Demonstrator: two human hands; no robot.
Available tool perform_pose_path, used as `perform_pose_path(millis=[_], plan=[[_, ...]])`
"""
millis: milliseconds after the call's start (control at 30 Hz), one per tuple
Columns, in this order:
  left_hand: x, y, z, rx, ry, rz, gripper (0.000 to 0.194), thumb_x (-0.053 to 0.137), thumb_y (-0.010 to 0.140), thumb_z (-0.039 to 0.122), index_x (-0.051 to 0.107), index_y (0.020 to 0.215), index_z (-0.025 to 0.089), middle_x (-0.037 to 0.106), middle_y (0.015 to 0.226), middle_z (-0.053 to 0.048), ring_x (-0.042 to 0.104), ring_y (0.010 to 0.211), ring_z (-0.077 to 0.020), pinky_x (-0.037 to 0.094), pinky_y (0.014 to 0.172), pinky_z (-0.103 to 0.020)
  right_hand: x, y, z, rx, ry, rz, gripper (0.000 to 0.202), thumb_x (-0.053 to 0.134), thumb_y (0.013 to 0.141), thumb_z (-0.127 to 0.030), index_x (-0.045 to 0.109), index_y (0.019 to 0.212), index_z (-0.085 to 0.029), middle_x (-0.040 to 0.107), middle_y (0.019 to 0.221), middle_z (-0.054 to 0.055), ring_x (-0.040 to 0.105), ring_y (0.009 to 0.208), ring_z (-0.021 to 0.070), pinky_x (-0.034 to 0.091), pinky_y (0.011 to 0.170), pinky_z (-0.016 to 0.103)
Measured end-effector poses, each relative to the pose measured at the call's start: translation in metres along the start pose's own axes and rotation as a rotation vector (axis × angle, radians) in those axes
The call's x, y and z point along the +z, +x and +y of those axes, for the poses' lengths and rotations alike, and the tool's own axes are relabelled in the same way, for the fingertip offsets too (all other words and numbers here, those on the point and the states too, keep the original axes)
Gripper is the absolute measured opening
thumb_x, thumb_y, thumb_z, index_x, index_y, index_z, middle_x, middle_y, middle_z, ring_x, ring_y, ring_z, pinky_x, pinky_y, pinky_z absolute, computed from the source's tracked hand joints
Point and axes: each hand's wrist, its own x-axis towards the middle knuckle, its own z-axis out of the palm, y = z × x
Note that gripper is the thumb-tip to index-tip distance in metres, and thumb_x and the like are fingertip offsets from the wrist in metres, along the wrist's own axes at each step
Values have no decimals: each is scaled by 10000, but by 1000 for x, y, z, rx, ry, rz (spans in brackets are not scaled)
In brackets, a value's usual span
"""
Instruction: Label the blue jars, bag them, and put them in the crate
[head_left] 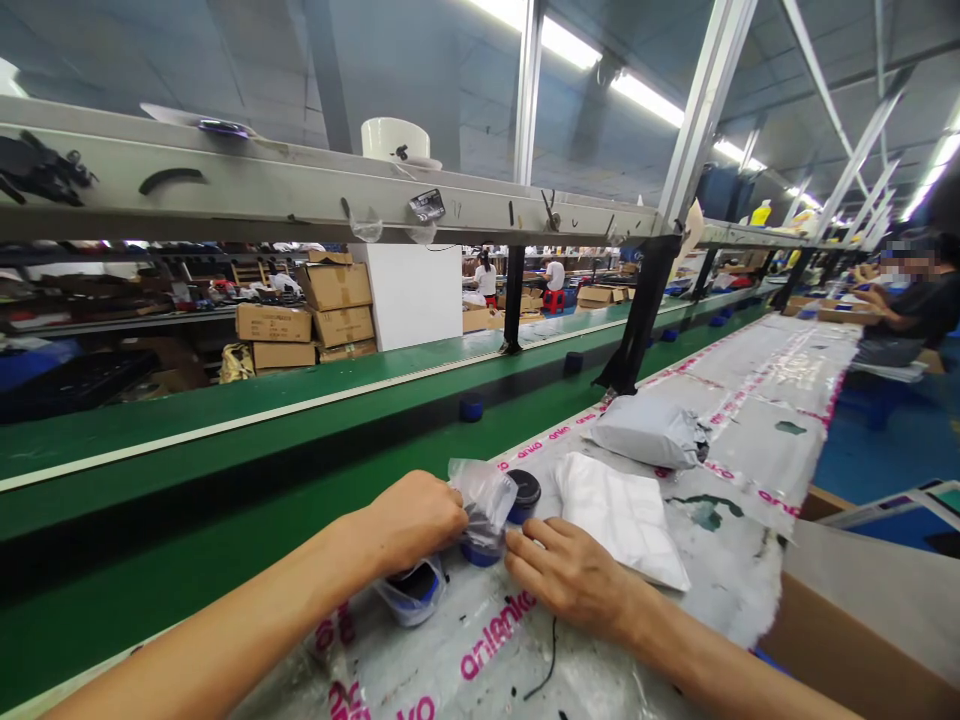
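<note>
My left hand (421, 512) is closed, its fingers pinching the edge of a clear plastic bag (480, 492). Inside or under that bag is a round blue-and-black piece (480, 553), partly covered by the film. The curled fingers of my right hand (566, 572) press against the right side of this piece; the fingertips are partly hidden. Just behind stands a black-topped blue round piece (524, 493). Below my left hand lies another blue-and-black piece in clear film (414, 590).
A white stack of bags (619, 515) and a grey-white package (649, 432) lie on the plastic-covered table (495, 670). Alongside runs a green conveyor (360, 450) carrying several blue pieces (471, 408). A metal shelf (285, 190) spans above. A seated person (911, 300) is at far right.
</note>
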Motion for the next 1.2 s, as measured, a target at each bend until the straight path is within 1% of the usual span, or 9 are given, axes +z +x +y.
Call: perform_pose_path(millis=[167, 400, 567, 633, 700, 767, 867, 1067, 1200], plan=[[2, 1, 1, 17, -26, 17, 220, 603, 777, 45, 584, 631, 208, 672, 690, -50, 640, 666, -217, 362, 577, -335, -3, 2, 1, -46, 10, -63, 203, 479, 982, -111, 594, 829, -176, 646, 843, 51, 516, 718, 186, 311, 585, 339], [7, 8, 0, -128, -185, -78, 272, 599, 707, 9, 519, 522, 192, 668, 647, -71, 618, 623, -225, 311, 548, -332, -2, 7, 2, -46, 41, -199, 149, 537, 955, -111, 570, 828, -182, 615, 782, 28, 532, 731, 195, 337, 570, 333], [9, 7, -14, -200, -417, -70, 164, 629, 737, 99, 633, 615, 208, 675, 686, 2, 605, 671, -164, 352, 609, -265, -5, 22, -1, 120, 181, -331, 148, 602, 861, -50, 567, 853, -194, 641, 828, 26, 563, 754, 197, 378, 583, 313], [12, 6, -21, -249, -522, -49, 107, 605, 763, 157, 667, 696, 213, 663, 699, 22, 583, 672, -147, 362, 618, -239, -3, 31, 0, 306, 290, -284, 171, 591, 836, -33, 589, 891, -194, 659, 872, 28, 590, 778, 190, 399, 608, 293], [15, 5, -26, -312, -626, -24, 132, 549, 797, 216, 661, 729, 201, 629, 676, 33, 552, 648, -135, 362, 598, -223, 2, 39, 3, 548, 413, -166, 196, 566, 829, -32, 617, 917, -200, 673, 878, 22, 615, 783, 178, 421, 640, 274], [19, 4, -28, -382, -719, 5, 174, 506, 816, 276, 638, 743, 190, 607, 674, 34, 541, 646, -134, 363, 575, -217, 8, 47, 7, 775, 564, -49, 223, 549, 800, -25, 635, 903, -204, 680, 833, 6, 625, 750, 163, 437, 653, 260], [27, 6, -28, -508, -835, 44, 186, 490, 803, 334, 596, 772, 184, 633, 705, 17, 583, 664, -149, 387, 557, -218, 13, 55, 11, 1004, 788, 44, 214, 536, 744, -30, 638, 821, -202, 663, 721, -18, 610, 663, 151, 438, 610, 246], [36, 9, -29, -726, -955, 102, 161, 477, 760, 334, 550, 757, 190, 690, 643, -32, 645, 572, -169, 416, 496, -226, 11, 59, 18, 1176, 1050, 162, 112, 550, 751, -143, 627, 808, -202, 635, 655, -35, 581, 596, 141, 420, 534, 231], [14, 5, -32, -783, -903, 145, 138, 478, 724, 292, 571, 710, 191, 708, 648, -44, 656, 596, -176, 417, 507, -231, -4, 64, 30, 1138, 970, 213, 118, 546, 773, -157, 625, 845, -206, 621, 638, -41, 571, 573, 138, 408, 516, 231]])
